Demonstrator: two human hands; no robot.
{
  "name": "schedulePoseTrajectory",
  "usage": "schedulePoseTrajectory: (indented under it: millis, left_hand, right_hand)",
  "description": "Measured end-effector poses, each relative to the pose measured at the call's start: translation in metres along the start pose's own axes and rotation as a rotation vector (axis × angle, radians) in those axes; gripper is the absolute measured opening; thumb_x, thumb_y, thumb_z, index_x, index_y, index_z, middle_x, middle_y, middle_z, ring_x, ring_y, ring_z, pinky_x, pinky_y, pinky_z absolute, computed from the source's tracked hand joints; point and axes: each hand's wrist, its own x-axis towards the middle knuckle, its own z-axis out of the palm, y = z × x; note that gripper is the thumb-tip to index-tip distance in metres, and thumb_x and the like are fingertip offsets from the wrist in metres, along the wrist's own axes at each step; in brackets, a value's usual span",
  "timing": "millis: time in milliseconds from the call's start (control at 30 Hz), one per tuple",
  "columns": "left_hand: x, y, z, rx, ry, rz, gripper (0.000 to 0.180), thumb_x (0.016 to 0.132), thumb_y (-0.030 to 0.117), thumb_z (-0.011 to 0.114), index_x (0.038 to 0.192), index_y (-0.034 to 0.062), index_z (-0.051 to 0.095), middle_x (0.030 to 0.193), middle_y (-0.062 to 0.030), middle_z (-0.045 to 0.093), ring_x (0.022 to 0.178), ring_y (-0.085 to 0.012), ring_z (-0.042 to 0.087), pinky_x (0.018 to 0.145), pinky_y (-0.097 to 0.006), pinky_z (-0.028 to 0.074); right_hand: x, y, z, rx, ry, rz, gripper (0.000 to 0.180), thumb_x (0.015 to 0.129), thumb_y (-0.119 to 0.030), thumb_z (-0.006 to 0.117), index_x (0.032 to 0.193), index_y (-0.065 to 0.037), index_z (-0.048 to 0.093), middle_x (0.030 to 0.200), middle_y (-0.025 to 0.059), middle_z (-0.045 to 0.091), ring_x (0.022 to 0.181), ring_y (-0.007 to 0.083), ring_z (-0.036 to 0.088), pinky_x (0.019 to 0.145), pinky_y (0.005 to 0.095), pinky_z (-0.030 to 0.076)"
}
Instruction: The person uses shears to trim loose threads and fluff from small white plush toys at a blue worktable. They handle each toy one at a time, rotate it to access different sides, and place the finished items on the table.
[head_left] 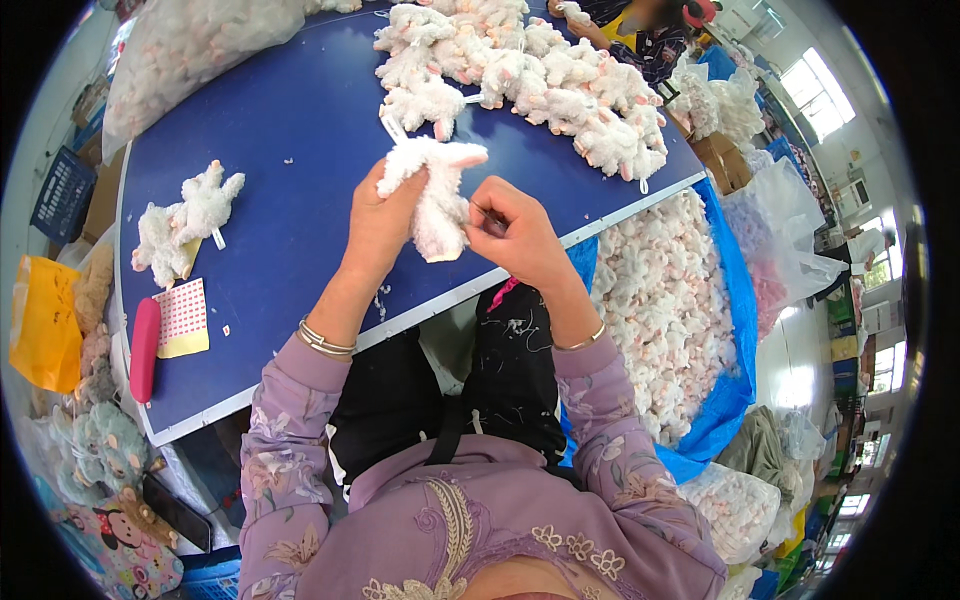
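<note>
A small white plush animal [438,205] with a pink ear is held up over the near edge of the blue table. My left hand [383,222] grips it round its left side, thumb on the fur. Beside its right flank, my right hand [518,228] is closed in a pinch at the fur. Something thin and dark shows at those fingertips, too small to name. Just beyond lies a pile of similar white plush animals [505,75], some with white loops or tags.
At the table's left are two plush animals [205,205], a sticker sheet [185,318] and a pink case [145,350]. A plastic bag of plush [200,60] stands far left. A blue-edged sack of white plush [660,310] sits right of my legs. Another person [650,40] works at the far side.
</note>
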Motion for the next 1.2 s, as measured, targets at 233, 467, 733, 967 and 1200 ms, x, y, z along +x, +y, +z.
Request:
schedulePoseTrajectory:
  millis: [233, 467, 733, 967, 1200]
  left_hand:
    - [0.0, 0.003, -0.002, 0.242, 0.079, 0.105, 0.024, 0.091, 0.015, 0.065, 0.109, -0.0005, 0.062, 0.095, -0.0037, 0.066, 0.084, -0.0077, 0.06, 0.072, -0.024, 0.049]
    - [-0.004, 0.005, 0.003, 0.341, 0.086, 0.126, 0.023, 0.09, 0.016, 0.064, 0.106, -0.0008, 0.062, 0.091, -0.0034, 0.066, 0.082, -0.0074, 0.059, 0.071, -0.024, 0.049]
    - [-0.002, 0.001, -0.001, 0.075, 0.041, 0.054, 0.024, 0.093, 0.013, 0.061, 0.112, -0.0011, 0.06, 0.099, -0.0037, 0.065, 0.086, -0.0079, 0.06, 0.074, -0.024, 0.049]
    - [-0.002, 0.003, 0.002, -0.009, 0.017, 0.06, 0.025, 0.093, 0.012, 0.06, 0.115, -0.0009, 0.059, 0.101, -0.0044, 0.065, 0.088, -0.0087, 0.061, 0.075, -0.023, 0.049]
    - [-0.002, 0.004, 0.002, 0.046, 0.004, 0.014, 0.026, 0.093, 0.011, 0.06, 0.117, -0.0008, 0.058, 0.102, -0.0047, 0.065, 0.088, -0.0095, 0.061, 0.075, -0.024, 0.049]
  right_hand:
    - [-0.004, -0.001, -0.005, 0.11, 0.309, 0.055, 0.019, 0.079, -0.004, 0.074, 0.08, -0.003, 0.055, 0.069, -0.0032, 0.048, 0.061, 0.0025, 0.039, 0.053, 0.0201, 0.033]
    - [0.008, -0.002, 0.022, -0.074, 0.232, -0.053, 0.02, 0.081, -0.006, 0.072, 0.097, 0.002, 0.062, 0.082, 0.0084, 0.063, 0.068, 0.0136, 0.058, 0.061, 0.0268, 0.046]
    - [0.008, 0.001, 0.027, 0.015, 0.199, -0.02, 0.014, 0.083, -0.004, 0.069, 0.093, 0.002, 0.061, 0.08, 0.0051, 0.062, 0.067, 0.0086, 0.055, 0.059, 0.0244, 0.044]
    - [0.003, 0.005, 0.018, 0.336, 0.124, 0.037, 0.008, 0.085, -0.003, 0.068, 0.087, -0.002, 0.06, 0.08, -0.0041, 0.058, 0.07, 0.0025, 0.049, 0.062, 0.0201, 0.041]
    - [-0.003, -0.002, 0.006, 0.466, -0.001, 0.13, 0.011, 0.086, -0.009, 0.067, 0.086, -0.002, 0.06, 0.077, -0.0043, 0.056, 0.067, 0.0023, 0.045, 0.06, 0.0192, 0.038]
